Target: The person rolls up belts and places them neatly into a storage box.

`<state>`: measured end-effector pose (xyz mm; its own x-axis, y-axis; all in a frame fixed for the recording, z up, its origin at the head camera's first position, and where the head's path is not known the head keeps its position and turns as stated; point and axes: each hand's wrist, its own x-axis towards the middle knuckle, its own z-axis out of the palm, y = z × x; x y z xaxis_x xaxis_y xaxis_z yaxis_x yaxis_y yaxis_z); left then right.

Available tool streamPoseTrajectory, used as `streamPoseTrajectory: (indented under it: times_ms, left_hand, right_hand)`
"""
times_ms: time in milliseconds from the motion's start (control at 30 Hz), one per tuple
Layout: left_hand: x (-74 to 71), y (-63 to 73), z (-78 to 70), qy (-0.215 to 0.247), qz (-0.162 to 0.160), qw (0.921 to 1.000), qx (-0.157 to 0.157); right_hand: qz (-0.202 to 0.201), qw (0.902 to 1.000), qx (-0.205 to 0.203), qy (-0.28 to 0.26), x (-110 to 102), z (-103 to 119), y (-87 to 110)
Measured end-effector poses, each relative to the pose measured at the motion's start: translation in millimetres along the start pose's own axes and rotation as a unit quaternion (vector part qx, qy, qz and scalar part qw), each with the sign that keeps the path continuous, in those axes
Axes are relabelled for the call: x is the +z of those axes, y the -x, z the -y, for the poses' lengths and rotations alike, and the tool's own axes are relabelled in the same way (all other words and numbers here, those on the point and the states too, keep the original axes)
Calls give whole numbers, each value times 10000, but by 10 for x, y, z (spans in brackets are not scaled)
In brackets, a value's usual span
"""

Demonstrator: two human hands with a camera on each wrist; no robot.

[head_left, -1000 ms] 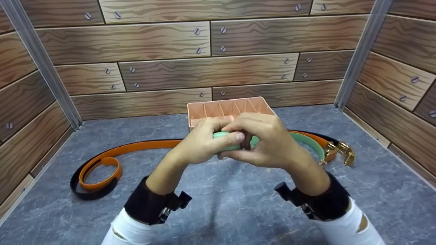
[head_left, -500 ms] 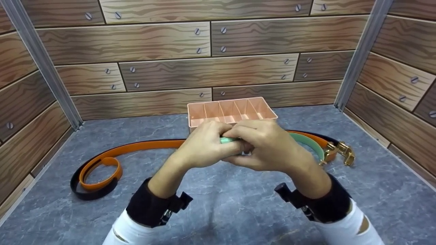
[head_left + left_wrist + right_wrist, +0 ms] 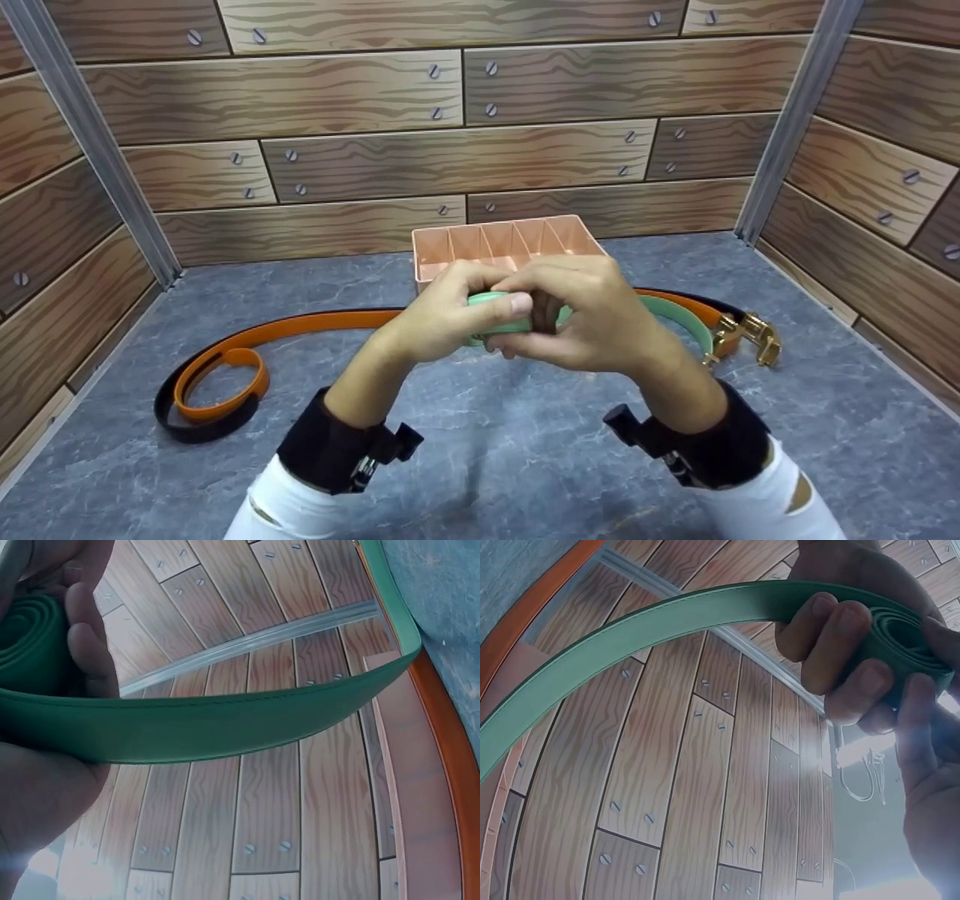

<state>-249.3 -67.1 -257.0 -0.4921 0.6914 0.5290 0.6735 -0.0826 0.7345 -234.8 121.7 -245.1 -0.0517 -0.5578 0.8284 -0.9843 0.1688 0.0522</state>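
Observation:
A green belt (image 3: 672, 309) is partly wound into a tight roll, held up between both hands over the table. My left hand (image 3: 444, 313) grips the roll from the left, its thumb lying across the green coils. Curled fingers of my right hand (image 3: 589, 313) hold the roll's other side, touching the left hand. In the right wrist view the coils (image 3: 906, 641) show end-on among the fingers. The unrolled length (image 3: 225, 727) runs away from the hands in the left wrist view, and in the head view it curves down to the right, toward gold buckles (image 3: 726, 334).
An orange and black belt (image 3: 322, 321) stretches across the table behind the hands, loosely coiled at the left end (image 3: 217, 409). A pink tray (image 3: 433, 247) with several compartments stands at the back. Wood-patterned walls (image 3: 360, 90) surround the grey table (image 3: 420, 480).
Half a second ago the hands were closer together and hid most of the roll. The left thumb has since moved up onto the coils, and more green shows. The tray and other belts stay put.

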Motion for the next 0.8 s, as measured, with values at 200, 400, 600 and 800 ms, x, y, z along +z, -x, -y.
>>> streamPoseTrajectory:
  times_ms: [200, 400, 600, 800]
  left_hand:
    - [15, 0, -54, -679, -290, 9969, -286]
    - [63, -13, -89, -2364, -450, 9660, -945]
    - [103, -26, -101, -3352, -451, 9302, -1424]
    - [118, -25, -114, -3197, -653, 9362, -1302]
  right_hand:
    - [185, 9993, 310, -115, -13, 12, -4]
    - [670, 9958, 209, 581, -14, 71, -1]
    - [1109, 9871, 236, 1126, -16, 129, -7]
    - [863, 9900, -9, 1112, -15, 90, 0]
